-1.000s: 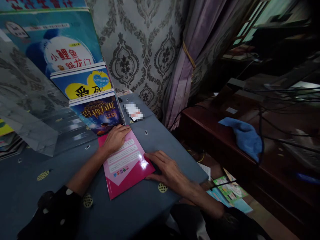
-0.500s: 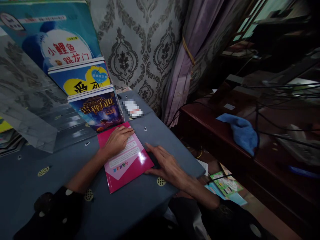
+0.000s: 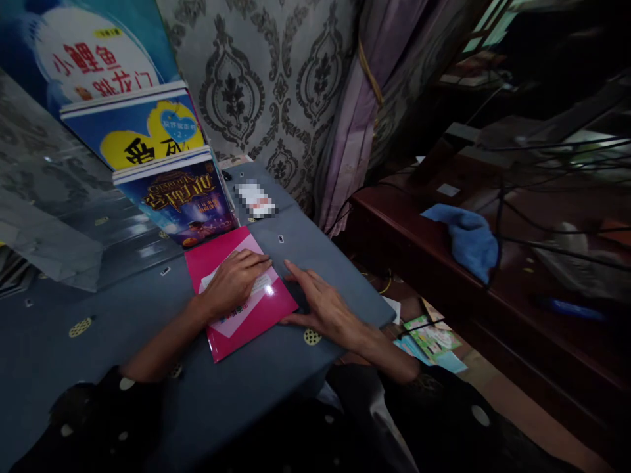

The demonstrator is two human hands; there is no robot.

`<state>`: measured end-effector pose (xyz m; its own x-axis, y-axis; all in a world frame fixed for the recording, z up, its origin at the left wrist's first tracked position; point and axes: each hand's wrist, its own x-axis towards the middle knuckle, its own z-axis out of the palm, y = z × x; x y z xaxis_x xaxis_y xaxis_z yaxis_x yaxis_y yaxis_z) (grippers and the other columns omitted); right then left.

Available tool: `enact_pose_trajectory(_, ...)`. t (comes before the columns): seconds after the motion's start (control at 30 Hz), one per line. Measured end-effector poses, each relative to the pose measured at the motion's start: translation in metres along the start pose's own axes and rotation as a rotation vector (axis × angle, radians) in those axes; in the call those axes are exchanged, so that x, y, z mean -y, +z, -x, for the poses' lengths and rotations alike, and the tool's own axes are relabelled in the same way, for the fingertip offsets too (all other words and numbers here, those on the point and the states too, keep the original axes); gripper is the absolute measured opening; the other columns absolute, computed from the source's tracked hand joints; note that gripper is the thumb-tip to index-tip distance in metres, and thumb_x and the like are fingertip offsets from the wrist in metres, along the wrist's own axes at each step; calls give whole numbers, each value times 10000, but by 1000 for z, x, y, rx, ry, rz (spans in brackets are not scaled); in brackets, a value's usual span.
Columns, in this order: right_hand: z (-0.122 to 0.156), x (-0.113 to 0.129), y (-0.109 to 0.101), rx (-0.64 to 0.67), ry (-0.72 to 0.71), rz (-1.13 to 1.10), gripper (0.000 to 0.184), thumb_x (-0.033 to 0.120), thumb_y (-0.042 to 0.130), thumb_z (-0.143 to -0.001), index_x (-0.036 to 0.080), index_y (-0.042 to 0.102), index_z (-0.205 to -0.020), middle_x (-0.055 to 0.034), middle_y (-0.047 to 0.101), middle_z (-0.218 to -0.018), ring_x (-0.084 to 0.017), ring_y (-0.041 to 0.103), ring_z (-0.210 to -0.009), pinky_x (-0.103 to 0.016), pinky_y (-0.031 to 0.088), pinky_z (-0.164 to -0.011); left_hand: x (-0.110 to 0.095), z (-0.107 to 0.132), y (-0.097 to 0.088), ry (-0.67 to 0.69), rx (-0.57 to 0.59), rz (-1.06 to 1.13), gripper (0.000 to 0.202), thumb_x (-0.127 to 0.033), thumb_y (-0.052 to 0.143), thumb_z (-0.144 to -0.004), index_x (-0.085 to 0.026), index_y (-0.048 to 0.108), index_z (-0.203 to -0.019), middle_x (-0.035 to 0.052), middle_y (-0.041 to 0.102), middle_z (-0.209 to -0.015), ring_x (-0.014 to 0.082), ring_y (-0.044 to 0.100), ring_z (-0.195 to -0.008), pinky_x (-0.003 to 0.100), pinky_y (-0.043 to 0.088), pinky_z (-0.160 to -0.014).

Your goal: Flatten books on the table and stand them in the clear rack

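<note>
A pink book [image 3: 269, 309] lies flat on the grey-blue tablecloth [image 3: 197, 407], its glossy cover reflecting a bright spot. My left hand [image 3: 236, 279] rests palm down across the middle of the cover, with fingers stretched towards its right edge. Beside that edge is my right hand [image 3: 328, 309], open, thumb and fingers spread apart around the book's right corner. Between them is a dark patch; I cannot tell whether it is shadow. Directly behind the pink book stands a dark blue storybook [image 3: 185, 203] with gold lettering, leaning back in a row.
Further back in the row are a blue-and-yellow book [image 3: 148, 131] and a taller teal book [image 3: 103, 52]. A blurred white packet [image 3: 256, 200] lies near the wall. To the right, a dark wooden desk [image 3: 394, 223] holds a blue cloth [image 3: 466, 243] and cables. Books [image 3: 431, 338] lie on the floor.
My left hand has slid a little down the cover, towards the right edge. My right hand keeps its place beside the book. The whole view has shifted slightly.
</note>
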<state>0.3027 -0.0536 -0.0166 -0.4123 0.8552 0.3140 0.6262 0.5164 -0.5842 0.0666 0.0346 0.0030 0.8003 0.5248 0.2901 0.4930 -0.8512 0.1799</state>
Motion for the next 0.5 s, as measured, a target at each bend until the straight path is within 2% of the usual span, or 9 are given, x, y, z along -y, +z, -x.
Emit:
enact_pose_trajectory(0.23,-1,2,-1,6,11,-8,1120,477,804,-805,276,63,-1620,-135,629,-1270,-329,610,-1157,-561,538,-976,-21,7,1,69,21,53,419,-115,411,-988,-210,643,-1323,114,680,-1289,254,593,-1139,472,492,-956)
enact_pose_trajectory(0.5,0,2,0,2,9,2,1053,418,803,-826,270,117,-1611,-108,622,-1244,-303,610,-1132,-527,551,-966,-50,14,-1,131,52,148,311,-200,466,-1026,-218,659,-1268,96,678,-1249,231,591,-1130,395,482,-920)
